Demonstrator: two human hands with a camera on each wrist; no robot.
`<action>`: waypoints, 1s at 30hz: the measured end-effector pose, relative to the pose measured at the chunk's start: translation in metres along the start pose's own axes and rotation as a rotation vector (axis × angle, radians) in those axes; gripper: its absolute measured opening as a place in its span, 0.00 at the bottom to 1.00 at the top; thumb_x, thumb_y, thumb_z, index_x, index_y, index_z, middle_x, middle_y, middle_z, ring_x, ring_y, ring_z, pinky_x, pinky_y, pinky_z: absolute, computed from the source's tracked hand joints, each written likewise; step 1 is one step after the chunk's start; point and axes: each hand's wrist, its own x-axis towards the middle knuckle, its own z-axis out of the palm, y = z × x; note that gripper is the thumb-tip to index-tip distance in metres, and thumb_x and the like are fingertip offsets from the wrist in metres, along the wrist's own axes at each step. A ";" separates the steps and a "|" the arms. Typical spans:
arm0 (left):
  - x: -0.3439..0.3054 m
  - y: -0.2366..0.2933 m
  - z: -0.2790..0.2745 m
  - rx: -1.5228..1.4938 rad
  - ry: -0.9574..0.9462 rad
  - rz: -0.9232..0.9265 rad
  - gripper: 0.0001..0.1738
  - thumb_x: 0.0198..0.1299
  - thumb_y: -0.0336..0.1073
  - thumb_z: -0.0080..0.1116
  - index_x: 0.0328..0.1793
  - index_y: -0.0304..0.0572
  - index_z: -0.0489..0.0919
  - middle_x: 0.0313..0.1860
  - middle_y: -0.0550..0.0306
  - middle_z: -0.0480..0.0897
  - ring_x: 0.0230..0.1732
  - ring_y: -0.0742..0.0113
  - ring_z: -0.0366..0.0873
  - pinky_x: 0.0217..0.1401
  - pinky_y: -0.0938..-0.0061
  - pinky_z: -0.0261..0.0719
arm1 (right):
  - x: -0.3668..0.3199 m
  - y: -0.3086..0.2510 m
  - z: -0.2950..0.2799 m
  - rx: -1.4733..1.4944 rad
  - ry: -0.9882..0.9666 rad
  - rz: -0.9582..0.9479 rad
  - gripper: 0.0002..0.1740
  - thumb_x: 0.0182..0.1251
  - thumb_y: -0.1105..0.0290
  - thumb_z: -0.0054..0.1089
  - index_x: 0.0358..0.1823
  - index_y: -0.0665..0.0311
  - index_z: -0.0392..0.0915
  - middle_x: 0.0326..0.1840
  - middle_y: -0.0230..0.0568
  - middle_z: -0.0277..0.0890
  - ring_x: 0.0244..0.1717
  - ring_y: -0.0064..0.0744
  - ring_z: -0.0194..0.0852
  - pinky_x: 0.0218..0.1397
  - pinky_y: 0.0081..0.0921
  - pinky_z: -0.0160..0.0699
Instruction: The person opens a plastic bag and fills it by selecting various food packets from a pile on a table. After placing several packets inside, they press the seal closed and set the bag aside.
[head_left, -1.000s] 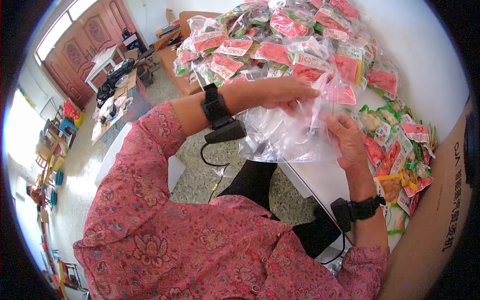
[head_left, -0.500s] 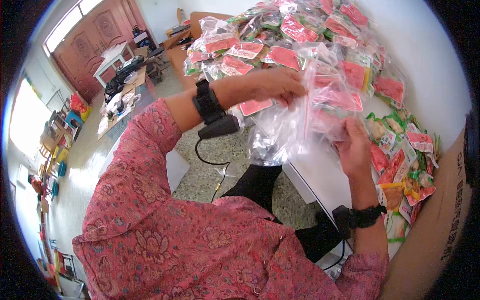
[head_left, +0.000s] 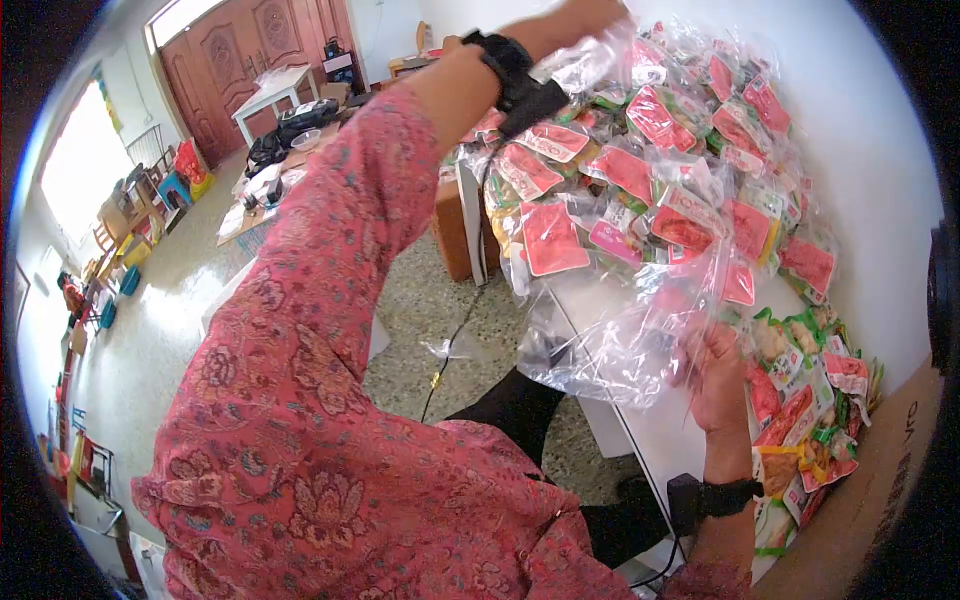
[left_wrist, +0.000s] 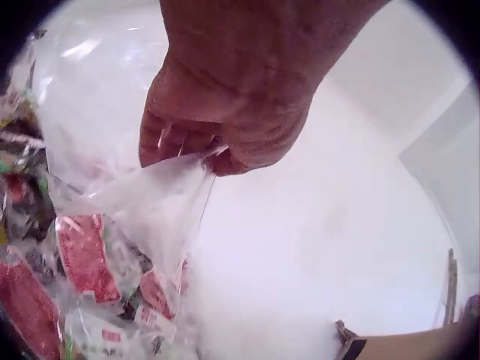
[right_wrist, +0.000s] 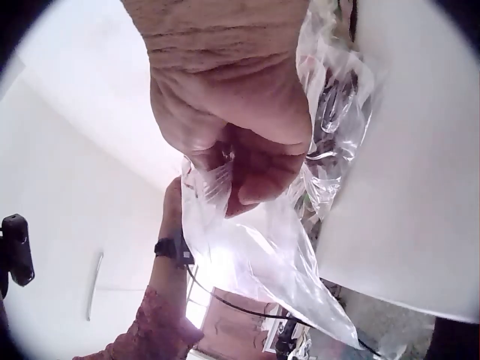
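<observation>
My left hand (head_left: 590,18) is raised over the far side of a big pile of packets, partly cut off by the head view's top edge. In the left wrist view its curled fingers grip a clear plastic bag (left_wrist: 142,199). Lower down, my right hand (head_left: 718,375) pinches the edge of a clear plastic bag (head_left: 610,350) spread over the table's front edge. The right wrist view shows this bag (right_wrist: 255,247) hanging thin and flat from thumb and fingers. Behind it rise clear bags with red-labelled food packets (head_left: 555,240).
A smaller heap of green and red food packets (head_left: 800,380) lies right of my right hand, beside a brown cardboard box (head_left: 850,530). The white table (head_left: 650,440) meets a wall at the right. A black cable (head_left: 460,330) hangs near my legs.
My left hand has swung up and away over the pile with plastic in its grip, from close beside the right hand. The right hand still holds its clear bag, now lower in view.
</observation>
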 end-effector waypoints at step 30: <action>-0.213 0.251 0.036 -0.154 -0.038 0.530 0.19 0.48 0.36 0.49 0.49 0.47 0.70 0.45 0.58 0.71 0.48 0.61 0.69 0.42 0.69 0.69 | -0.013 -0.014 -0.010 -0.491 -0.181 0.057 0.08 0.61 0.66 0.51 0.35 0.62 0.71 0.23 0.27 0.68 0.16 0.16 0.61 0.15 0.16 0.58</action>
